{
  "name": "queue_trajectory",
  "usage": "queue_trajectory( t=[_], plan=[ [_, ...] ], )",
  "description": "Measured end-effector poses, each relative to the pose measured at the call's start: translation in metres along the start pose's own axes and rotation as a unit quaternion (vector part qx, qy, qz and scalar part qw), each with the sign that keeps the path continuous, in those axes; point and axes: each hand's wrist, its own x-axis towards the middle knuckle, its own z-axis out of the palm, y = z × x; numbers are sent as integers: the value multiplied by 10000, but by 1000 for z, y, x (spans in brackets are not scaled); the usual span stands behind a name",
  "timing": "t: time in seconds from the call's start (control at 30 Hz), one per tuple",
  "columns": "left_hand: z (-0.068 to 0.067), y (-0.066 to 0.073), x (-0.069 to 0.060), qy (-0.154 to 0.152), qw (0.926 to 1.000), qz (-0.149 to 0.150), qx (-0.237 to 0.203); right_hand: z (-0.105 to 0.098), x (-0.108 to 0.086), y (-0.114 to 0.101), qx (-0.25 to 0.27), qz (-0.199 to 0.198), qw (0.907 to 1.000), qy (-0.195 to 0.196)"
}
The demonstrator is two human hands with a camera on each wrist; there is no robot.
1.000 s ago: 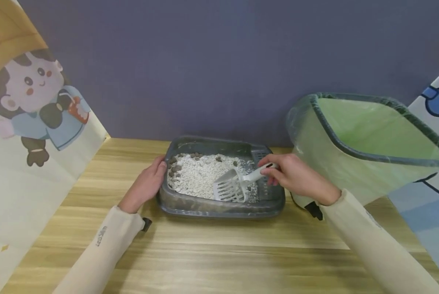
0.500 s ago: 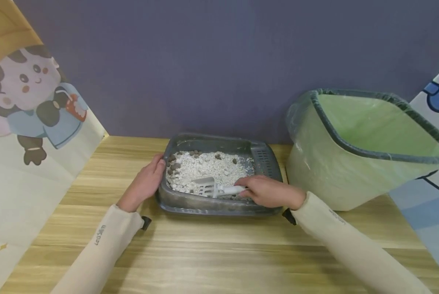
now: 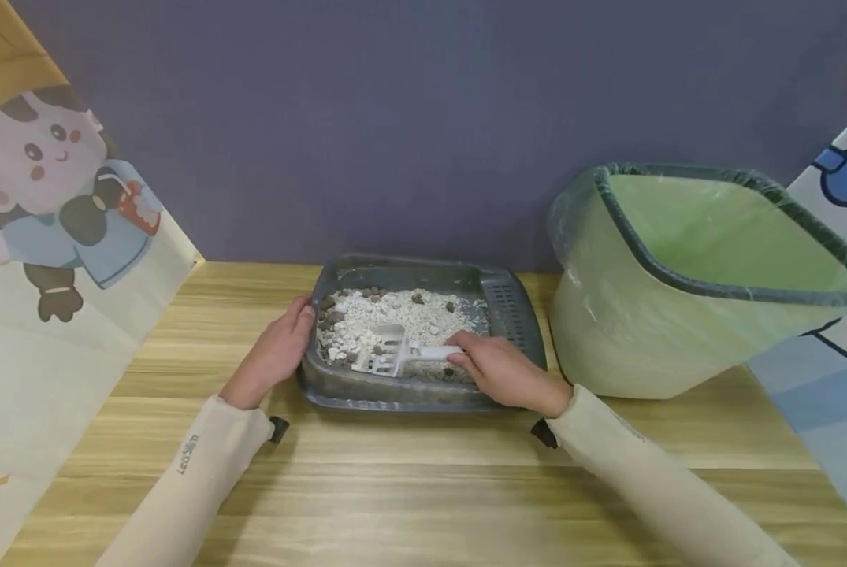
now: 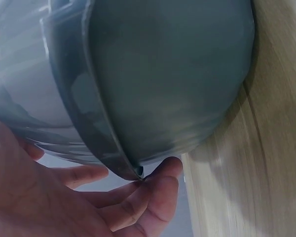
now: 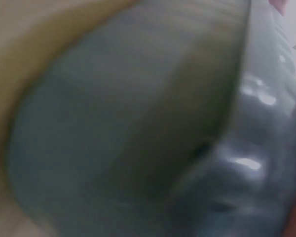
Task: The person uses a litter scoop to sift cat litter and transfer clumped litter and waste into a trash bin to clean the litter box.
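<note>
A dark grey litter box (image 3: pixel 402 396) with white litter (image 3: pixel 423 313) stands on the wooden table. Brown clumps (image 3: pixel 332 318) lie mostly along its left end, with a few at the back. My right hand (image 3: pixel 508 372) grips the handle of a pale slotted litter scoop (image 3: pixel 433 353), whose head sits in the litter near the front wall. At the box's left end, my left hand (image 3: pixel 270 354) holds the rim; the left wrist view has its curled fingers (image 4: pixel 160 197) at the rim's edge. The right wrist view is blurred and filled mostly by the box's outer wall (image 5: pixel 103 128).
To the right of the box stands a large pale bin (image 3: pixel 629 331) with a dark rim and a clear liner. A dark blue-grey wall (image 3: pixel 395 126) rises behind the table (image 3: pixel 395 488). Cartoon-printed panels (image 3: pixel 76 213) flank both sides.
My right hand has brought the scoop left and down from the box's right side into the litter, and litter and clumps now lie on its head. The left hand stays at the rim.
</note>
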Motion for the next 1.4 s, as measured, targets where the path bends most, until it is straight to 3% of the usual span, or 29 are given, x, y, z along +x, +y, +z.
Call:
queue_trajectory(
  t=[0.23,0.4,0.8,1.2,1.4],
  plan=[
    [-1,3,0,11,10000,52,10,8,-5,5,288,305,9914,1243],
    [0,3,1,71,9999,69,58,10,-7,7,512,357,9813,1819],
    [3,1,1,125,9999,37,9,11,-10,9,559,463,9650,2521],
    [1,1,1,191,9997,103,116,12,-9,13,801,262,9527,2922],
    [2,1,1,105,9999,44,47,13,-10,13,811,77,9405,3299]
  ],
)
